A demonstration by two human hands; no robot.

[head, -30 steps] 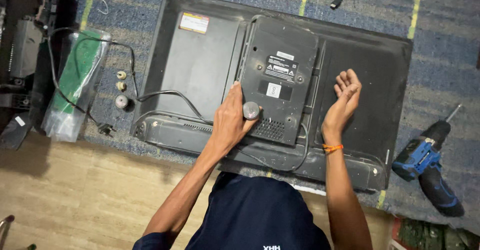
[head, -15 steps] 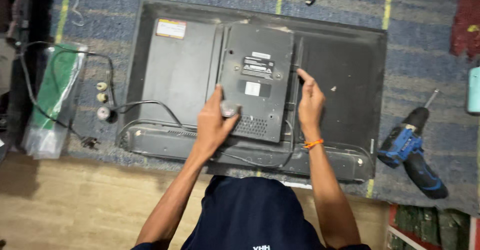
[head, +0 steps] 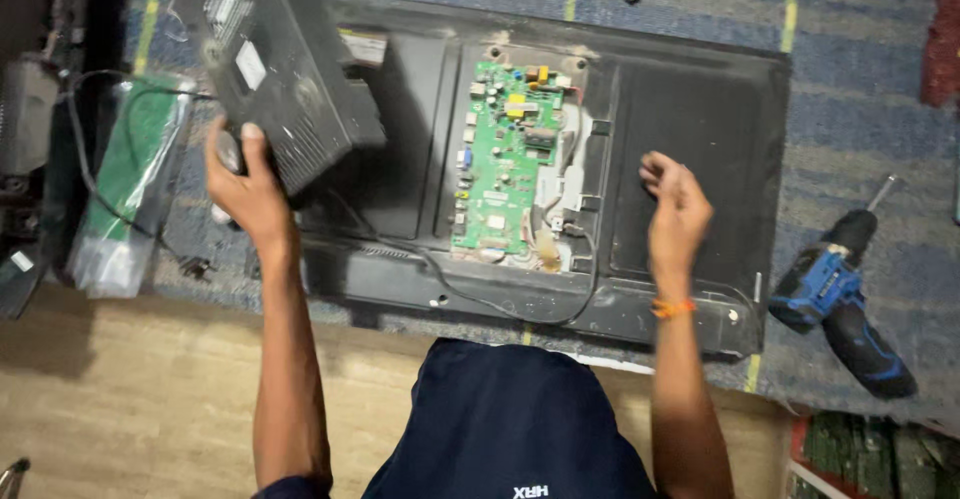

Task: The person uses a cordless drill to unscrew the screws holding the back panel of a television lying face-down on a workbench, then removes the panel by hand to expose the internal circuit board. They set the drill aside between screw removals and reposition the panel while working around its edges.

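Note:
A flat television (head: pixel 690 129) lies face down on a blue rug, its black back facing up. My left hand (head: pixel 250 184) grips the lower edge of a black plastic cover panel (head: pixel 275 69), lifted and tilted off to the left of the set. Where the panel sat, a green circuit board (head: pixel 505 159) with small components and white wires lies exposed. My right hand (head: pixel 675 204) hovers over the right half of the television's back with fingers loosely curled and nothing in it. An orange band circles that wrist.
A blue and black cordless drill (head: pixel 840 289) lies on the rug to the right. A clear bag holding a green board (head: pixel 130 184) and a black cable lie at the left. Wooden floor (head: pixel 130 399) runs along the near side.
The black cover panel has come off the television's back and gone up and left in my left hand, baring the green circuit board. My right hand has let go and drifted right.

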